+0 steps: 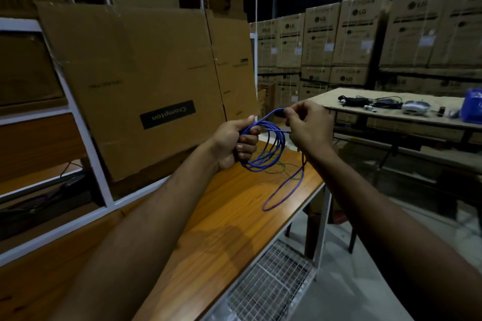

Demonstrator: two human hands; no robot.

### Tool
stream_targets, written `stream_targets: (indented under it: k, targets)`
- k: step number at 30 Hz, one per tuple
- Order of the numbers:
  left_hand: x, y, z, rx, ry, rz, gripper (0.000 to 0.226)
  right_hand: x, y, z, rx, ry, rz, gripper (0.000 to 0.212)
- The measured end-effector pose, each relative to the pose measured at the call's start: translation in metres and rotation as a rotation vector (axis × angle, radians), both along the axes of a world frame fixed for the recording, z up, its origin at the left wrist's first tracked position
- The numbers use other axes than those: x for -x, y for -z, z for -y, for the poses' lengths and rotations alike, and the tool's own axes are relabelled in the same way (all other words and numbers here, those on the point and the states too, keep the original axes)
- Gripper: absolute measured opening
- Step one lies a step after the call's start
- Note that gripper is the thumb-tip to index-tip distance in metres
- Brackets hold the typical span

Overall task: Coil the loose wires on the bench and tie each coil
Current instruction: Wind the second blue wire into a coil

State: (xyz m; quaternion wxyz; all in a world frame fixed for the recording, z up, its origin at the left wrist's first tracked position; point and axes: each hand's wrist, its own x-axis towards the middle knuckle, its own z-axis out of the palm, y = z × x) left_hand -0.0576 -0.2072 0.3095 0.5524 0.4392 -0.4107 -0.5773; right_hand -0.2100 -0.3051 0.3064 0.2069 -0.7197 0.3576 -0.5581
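Observation:
My left hand (234, 142) grips a bundle of blue wire (271, 154) wound into several loops that hang below my fist, above the wooden bench (221, 216). My right hand (309, 125) pinches a strand of the same blue wire just right of the coil, at about the same height. A long loose loop of the wire trails down from my right hand and lies on the bench near its right edge. A thin green wire (283, 168) lies on the bench behind the coil, partly hidden by it.
A large cardboard box (146, 81) leans against a white metal rack (86, 138) at the back of the bench. A wire-mesh shelf (268, 286) sits below the bench's right edge. A second table (391, 122) with cables and devices stands at right, before stacked cartons (365, 41).

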Motion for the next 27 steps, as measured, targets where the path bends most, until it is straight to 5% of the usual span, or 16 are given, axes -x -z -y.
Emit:
stream_targets:
  k: [5,8,12,14,18,27]
  targets:
    - [-0.005,-0.002,0.002,0.033,-0.046,-0.026,0.044,-0.005,0.015,0.000,-0.299,-0.238,0.009,0.015]
    - [-0.013,-0.001,0.003,0.052,-0.101,-0.029,0.051,0.001,0.015,0.001,-0.296,-0.408,-0.072,0.016]
    - [-0.011,-0.002,0.006,0.054,-0.134,-0.004,0.049,-0.001,0.009,0.003,-0.334,-0.637,-0.176,0.049]
    - [-0.009,-0.004,0.007,0.070,-0.130,-0.022,0.047,-0.006,0.010,-0.002,-0.415,-0.741,-0.132,0.048]
    - [-0.010,-0.007,0.004,0.085,-0.078,-0.067,0.046,-0.013,0.022,-0.002,-0.352,-0.731,-0.051,0.024]
    - [-0.018,0.003,-0.003,0.097,-0.020,-0.053,0.044,-0.005,0.023,-0.004,-0.420,-0.802,-0.046,0.038]
